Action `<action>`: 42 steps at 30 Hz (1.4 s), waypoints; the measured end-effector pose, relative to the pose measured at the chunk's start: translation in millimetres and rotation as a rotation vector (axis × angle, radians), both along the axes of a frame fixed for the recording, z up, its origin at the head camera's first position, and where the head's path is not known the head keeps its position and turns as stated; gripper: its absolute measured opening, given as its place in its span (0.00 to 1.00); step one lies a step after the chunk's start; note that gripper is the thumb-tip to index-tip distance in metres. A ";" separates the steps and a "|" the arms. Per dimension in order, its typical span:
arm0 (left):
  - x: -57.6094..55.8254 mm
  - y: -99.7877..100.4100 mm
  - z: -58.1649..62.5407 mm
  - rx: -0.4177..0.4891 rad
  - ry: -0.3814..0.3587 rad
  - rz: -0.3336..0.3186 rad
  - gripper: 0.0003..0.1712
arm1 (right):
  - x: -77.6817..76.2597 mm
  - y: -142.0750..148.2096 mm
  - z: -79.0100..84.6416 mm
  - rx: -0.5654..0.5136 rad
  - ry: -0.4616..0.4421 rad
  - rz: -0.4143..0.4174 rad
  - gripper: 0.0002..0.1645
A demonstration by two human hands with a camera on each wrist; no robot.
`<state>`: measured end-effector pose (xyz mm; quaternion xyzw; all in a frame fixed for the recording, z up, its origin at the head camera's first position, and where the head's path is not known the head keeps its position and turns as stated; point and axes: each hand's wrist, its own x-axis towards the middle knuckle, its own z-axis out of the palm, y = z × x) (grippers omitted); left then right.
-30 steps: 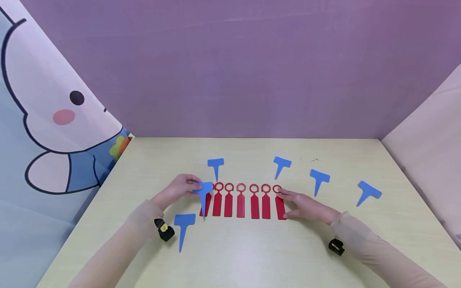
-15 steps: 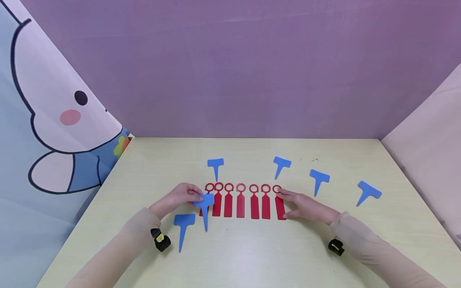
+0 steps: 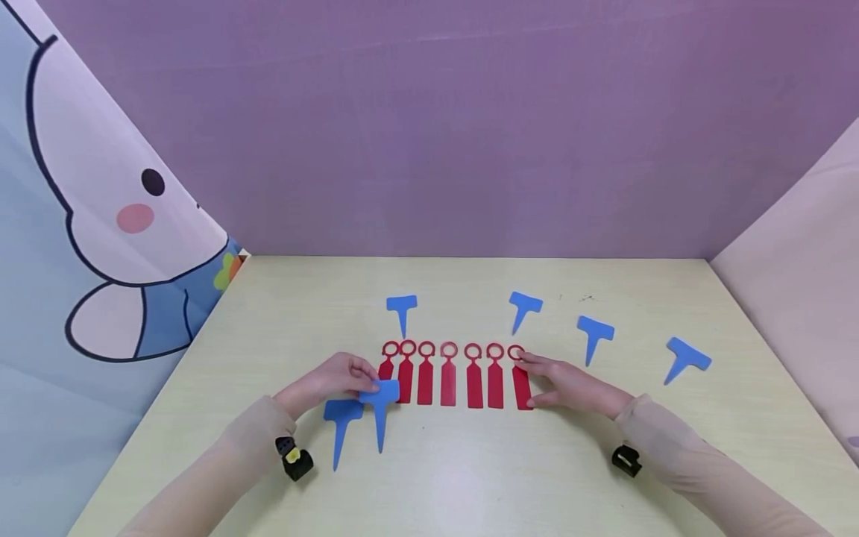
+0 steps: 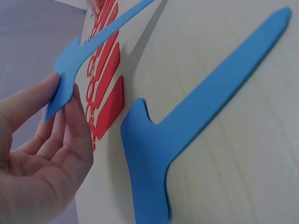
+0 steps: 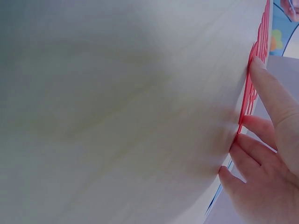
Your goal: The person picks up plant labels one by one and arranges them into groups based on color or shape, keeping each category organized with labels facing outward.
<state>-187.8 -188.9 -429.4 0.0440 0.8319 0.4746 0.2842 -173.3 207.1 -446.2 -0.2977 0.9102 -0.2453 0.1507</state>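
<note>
My left hand (image 3: 335, 379) pinches a blue T-shaped plant label (image 3: 379, 395) by one end of its crossbar, its stem pointing toward me. In the left wrist view this label (image 4: 70, 70) is held above the table between thumb and fingers. Close beside it, a second blue T-shaped label (image 3: 344, 418) lies flat. A row of several red ring-topped tags (image 3: 448, 384) lies just beyond; the held label partly hides the leftmost. My right hand (image 3: 567, 382) rests at the row's right end, its thumb and fingers extended and touching the rightmost red tag (image 3: 521, 388).
Behind the row, blue T-shaped labels lie at the back left (image 3: 403, 306) and back middle (image 3: 526, 304). Two more blue labels, one nearer (image 3: 594, 332) and one farther right (image 3: 687, 356), lie beyond my right hand. A purple wall (image 3: 470, 134) borders the table's far edge.
My left hand has moved toward me with the blue label, from over the leftmost red tag to beside the flat label, uncovering that tag's ring. My right hand has stayed still.
</note>
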 end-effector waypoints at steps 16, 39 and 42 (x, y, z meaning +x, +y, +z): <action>9.2 2.3 -6.9 -0.032 0.010 -0.061 0.13 | 1.8 -1.6 3.2 0.006 0.021 0.009 0.40; 15.5 8.1 -6.4 -0.092 0.106 -0.143 0.09 | -0.4 0.0 0.4 -0.007 0.011 0.019 0.41; 15.1 8.7 -7.5 -0.110 0.112 -0.139 0.08 | -0.2 -0.3 0.7 -0.006 0.008 0.015 0.41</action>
